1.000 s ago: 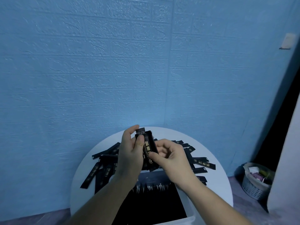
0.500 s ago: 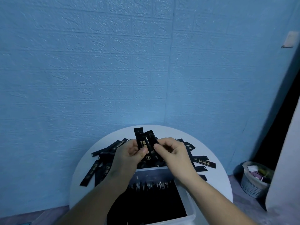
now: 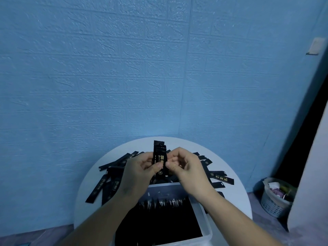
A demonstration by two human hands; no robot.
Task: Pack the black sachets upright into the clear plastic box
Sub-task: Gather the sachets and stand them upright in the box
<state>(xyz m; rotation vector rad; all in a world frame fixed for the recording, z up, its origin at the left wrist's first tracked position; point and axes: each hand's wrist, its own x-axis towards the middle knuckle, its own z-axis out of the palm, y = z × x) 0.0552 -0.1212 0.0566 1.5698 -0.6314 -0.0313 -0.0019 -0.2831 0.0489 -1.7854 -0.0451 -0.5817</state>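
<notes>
Standing upright, black gold-printed sachets (image 3: 160,158), perhaps two.

The clear plastic box (image 3: 204,217) at the lower centre is packed wall to wall with upright sachets (image 3: 159,219), so the only gap for a hand is the narrow strip behind its far wall, and both forearms cross above that opening. Loose sachets (image 3: 215,176) litter the round white table (image 3: 236,196) left and right of centre (they overlap in heaps), leaving bare tabletop only along the far rim and at the right edge. The blue wall (image 3: 106,77) closes the space behind the table, and a basket (image 3: 274,199) blocks the floor at the lower right.
</notes>
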